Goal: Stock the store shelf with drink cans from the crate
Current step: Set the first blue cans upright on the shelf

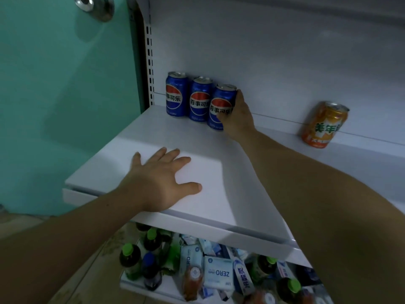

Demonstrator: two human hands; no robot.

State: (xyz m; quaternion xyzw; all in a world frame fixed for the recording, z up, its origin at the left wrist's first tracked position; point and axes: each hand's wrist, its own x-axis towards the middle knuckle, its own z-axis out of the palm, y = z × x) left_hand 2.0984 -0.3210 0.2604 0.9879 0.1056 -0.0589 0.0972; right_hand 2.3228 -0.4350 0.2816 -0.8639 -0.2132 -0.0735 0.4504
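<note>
Head view: third blue cola can (221, 106) stands upright at the back of the white metal shelf (219, 172), beside two matching blue cans (188, 96), the right hand (237, 116) wrapped round it. Left hand (163, 183) lies flat, fingers spread, near the front edge. An orange soda can (324, 125) stands well apart.

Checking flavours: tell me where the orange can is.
Head view, right: the orange metal drink can stands at back of white shelf, well right of three blue cans.

Head-worn view, downward, near shelf (219, 150)
</note>
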